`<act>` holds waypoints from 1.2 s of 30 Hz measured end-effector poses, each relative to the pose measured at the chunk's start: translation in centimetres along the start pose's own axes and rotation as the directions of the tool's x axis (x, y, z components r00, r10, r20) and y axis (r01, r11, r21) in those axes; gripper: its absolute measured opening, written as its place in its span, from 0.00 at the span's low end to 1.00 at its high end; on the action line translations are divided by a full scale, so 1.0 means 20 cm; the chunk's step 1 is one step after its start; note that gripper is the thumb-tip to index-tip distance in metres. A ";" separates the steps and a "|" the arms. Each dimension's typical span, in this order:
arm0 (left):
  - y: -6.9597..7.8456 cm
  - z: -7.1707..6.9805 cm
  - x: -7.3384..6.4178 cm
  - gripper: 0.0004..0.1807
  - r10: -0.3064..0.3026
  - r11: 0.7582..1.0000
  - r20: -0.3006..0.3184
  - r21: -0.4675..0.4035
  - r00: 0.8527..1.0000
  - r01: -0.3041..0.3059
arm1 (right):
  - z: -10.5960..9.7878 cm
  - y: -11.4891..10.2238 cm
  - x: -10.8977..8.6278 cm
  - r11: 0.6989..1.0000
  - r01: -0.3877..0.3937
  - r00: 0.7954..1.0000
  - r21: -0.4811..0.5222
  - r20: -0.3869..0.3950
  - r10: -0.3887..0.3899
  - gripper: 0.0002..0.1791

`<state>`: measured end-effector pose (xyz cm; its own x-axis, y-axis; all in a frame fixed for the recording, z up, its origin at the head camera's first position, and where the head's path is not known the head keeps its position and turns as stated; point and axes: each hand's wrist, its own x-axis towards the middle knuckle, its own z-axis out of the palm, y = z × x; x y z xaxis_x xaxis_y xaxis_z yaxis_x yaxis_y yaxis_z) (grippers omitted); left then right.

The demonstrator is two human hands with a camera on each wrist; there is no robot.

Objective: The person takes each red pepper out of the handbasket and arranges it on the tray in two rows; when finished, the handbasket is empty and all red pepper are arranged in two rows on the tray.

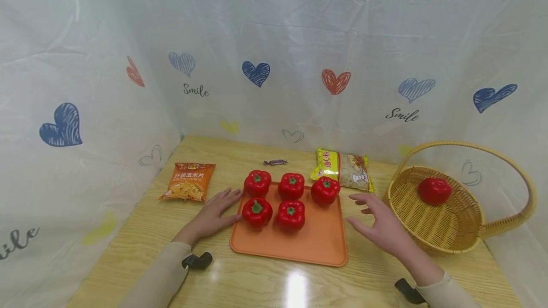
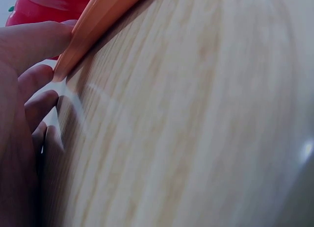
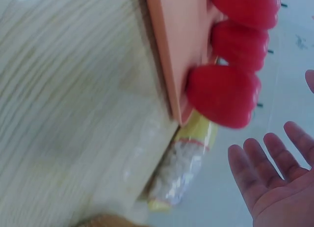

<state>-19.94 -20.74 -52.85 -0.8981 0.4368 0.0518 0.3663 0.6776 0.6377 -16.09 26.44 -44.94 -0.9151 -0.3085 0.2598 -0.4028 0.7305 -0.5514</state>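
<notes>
Several red bell peppers (image 1: 290, 215) with green stems sit in two rows on an orange tray (image 1: 317, 251); the tray's front right part is bare. My left hand (image 1: 212, 215) lies at the tray's left edge with its fingers extended. In the left wrist view the thumb (image 2: 37, 43) touches the tray's rim (image 2: 93, 31). To the right of the tray, my right hand (image 1: 383, 225) hovers with fingers spread and nothing in them, between the tray and a wicker basket (image 1: 475, 236). Inside the basket lies another red bell pepper (image 1: 434, 191).
An orange snack bag (image 1: 188, 182) lies at the left of the wooden table (image 1: 239, 282). Behind the tray are a small purple wrapped candy (image 1: 275, 162) and a yellow and clear pasta bag (image 1: 342, 169). The basket's tall handle (image 1: 524, 179) arches at the right, near a heart-printed curtain (image 1: 291, 37).
</notes>
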 end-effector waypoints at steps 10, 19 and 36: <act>0.00 0.01 0.00 0.39 -0.002 1.000 -0.003 0.001 1.000 0.002 | -0.18 0.10 -0.03 0.996 -0.059 0.997 -0.073 -0.052 0.056 0.28; -0.01 0.01 0.00 0.40 -0.002 1.000 -0.004 0.004 1.000 0.002 | -0.36 0.16 -0.04 0.980 -0.160 0.986 -0.117 -0.055 0.155 0.31; -0.02 0.01 0.00 0.39 0.018 1.000 -0.017 0.020 1.000 -0.017 | -0.54 0.39 -0.04 0.955 -0.249 0.968 -0.163 -0.012 0.250 0.34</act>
<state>-20.07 -20.75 -53.26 -0.8956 0.4384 0.0761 0.3866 0.6819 0.6209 -18.37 38.99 -40.83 -0.9865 -0.1083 0.1229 -0.1534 0.8737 -0.4616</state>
